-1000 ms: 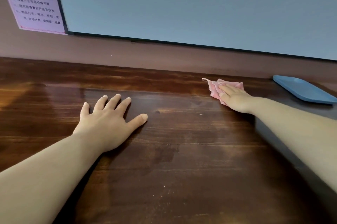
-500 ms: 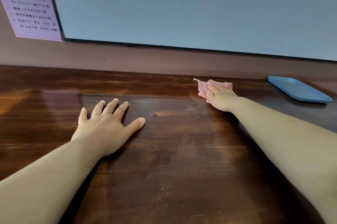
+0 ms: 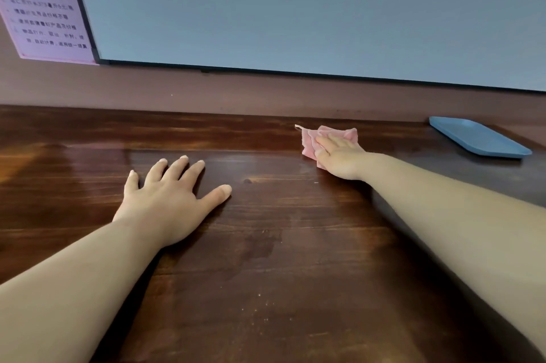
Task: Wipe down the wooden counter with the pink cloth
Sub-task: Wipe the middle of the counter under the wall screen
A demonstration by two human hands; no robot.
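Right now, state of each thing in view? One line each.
pink cloth: crumpled, flat on the counter, pressed under the right hand.
right hand: fingers straight, on the cloth.
left hand: spread flat, palm down on the counter.
wooden counter: glossy, pale specks near the front.
blue tray: lying flat at far right, holds nothing visible.

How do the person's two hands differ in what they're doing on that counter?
The left hand lies flat on bare wood with its fingers spread, while the right hand presses on the pink cloth with its fingers close together. The left hand is nearer the camera; the right hand reaches farther back, towards the counter's rear edge and the blue tray. Both lie palm down with straight fingers, and neither is curled around anything.
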